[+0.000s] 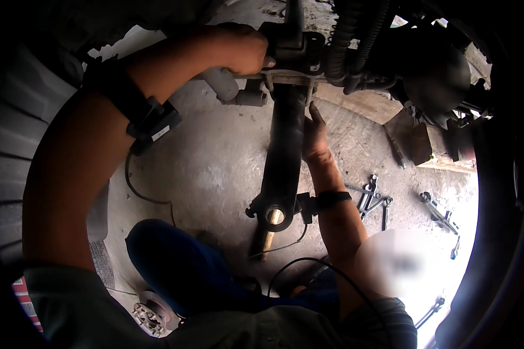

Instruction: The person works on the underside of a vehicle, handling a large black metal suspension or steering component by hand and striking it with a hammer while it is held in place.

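A long black bar like a leaf spring [284,145] runs away from me, with a round eye [275,216] at its near end. Its far end passes under a dark bracket plate [297,55] with a U-bolt [310,93] below. My left hand [244,52] is closed at the plate's left edge; its fingers curl out of sight, so what they grip is hidden. Against the bar's right side, just below the U-bolt, rests my right hand [315,136]. One finger stretches up, and the other fingers are partly behind the bar. Both wrists wear black straps with small boxes.
Several wrenches [371,198] lie on the concrete floor at right, with more tools [439,212] farther right. A grey cylinder [221,84] is beneath my left forearm. Ribbed hoses [364,43] hang at upper right, near wooden blocks [428,142]. A round metal part [151,314] is at lower left.
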